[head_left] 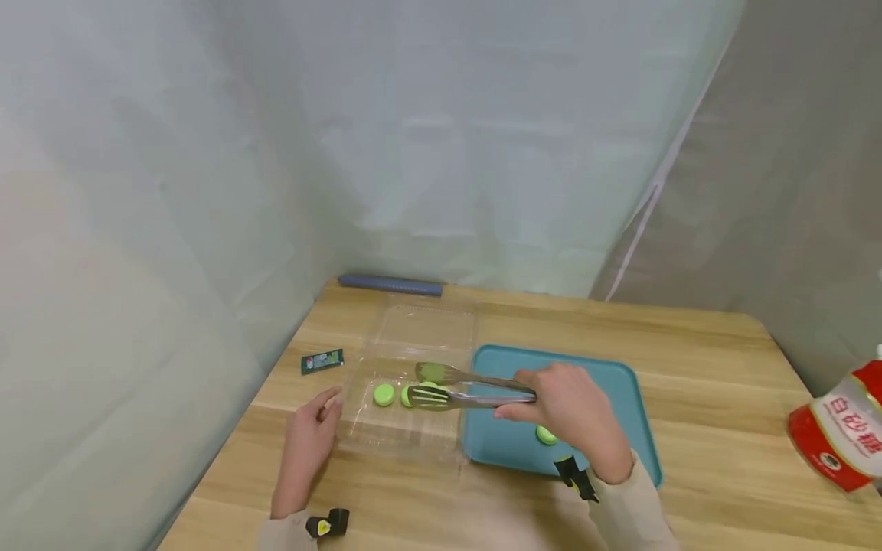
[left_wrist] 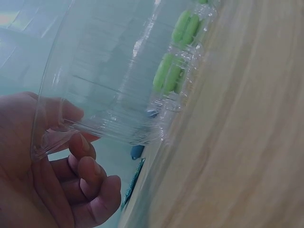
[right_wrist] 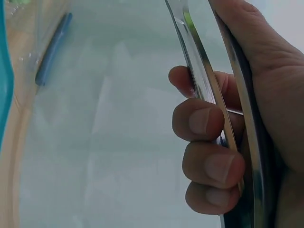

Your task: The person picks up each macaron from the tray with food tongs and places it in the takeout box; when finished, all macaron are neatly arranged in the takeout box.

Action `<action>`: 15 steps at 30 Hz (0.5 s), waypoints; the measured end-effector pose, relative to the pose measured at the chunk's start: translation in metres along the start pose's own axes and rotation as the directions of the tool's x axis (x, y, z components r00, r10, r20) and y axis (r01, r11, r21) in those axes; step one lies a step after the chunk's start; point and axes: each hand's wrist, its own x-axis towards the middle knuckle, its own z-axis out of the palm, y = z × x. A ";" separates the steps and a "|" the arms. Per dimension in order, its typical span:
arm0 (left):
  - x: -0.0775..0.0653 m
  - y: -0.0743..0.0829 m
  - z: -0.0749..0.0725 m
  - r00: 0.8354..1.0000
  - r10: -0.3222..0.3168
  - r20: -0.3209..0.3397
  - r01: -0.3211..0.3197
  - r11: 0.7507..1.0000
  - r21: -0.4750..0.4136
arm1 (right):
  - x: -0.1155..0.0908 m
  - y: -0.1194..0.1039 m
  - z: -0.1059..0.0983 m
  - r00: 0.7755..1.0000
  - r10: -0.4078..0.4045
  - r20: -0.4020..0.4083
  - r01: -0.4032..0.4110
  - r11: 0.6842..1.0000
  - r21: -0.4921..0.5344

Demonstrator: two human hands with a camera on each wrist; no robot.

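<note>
My left hand (head_left: 311, 440) pinches the near-left edge of a clear plastic clamshell box (left_wrist: 102, 61) between thumb and fingers. Its lid (head_left: 427, 325) lies folded back, away from me. Inside the box sit several green macarons (head_left: 383, 395), partly covered by metal tongs (head_left: 482, 399). My right hand (head_left: 568, 402) grips these tongs, fingers wrapped round both arms. The tong heads are parted above the box; whether they touch a macaron I cannot tell. Beneath my right hand, a green macaron (head_left: 547, 435) lies on a blue tray (head_left: 620, 375), partly hidden.
Left of the box lies a small dark green packet (head_left: 321, 361). A blue rod-like object (head_left: 390, 285) lies along the table's back edge. At far right stands a tilted-looking red and white bag (head_left: 844, 428). Pale curtains (head_left: 441, 153) hang behind the wooden table (head_left: 717, 383).
</note>
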 end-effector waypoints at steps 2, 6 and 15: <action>0.003 0.002 0.000 1.000 0.011 0.001 -0.011 1.000 -0.001 | 0.003 -0.002 0.003 1.000 -0.009 -0.013 0.009 1.000 -0.010; 0.005 0.004 -0.001 1.000 0.006 0.015 -0.006 1.000 -0.009 | 0.009 -0.006 0.014 1.000 -0.020 -0.010 0.020 0.999 -0.034; 0.000 0.004 -0.002 1.000 -0.021 0.012 0.021 1.000 0.002 | 0.020 -0.025 0.049 0.999 -0.025 -0.023 0.022 0.989 -0.143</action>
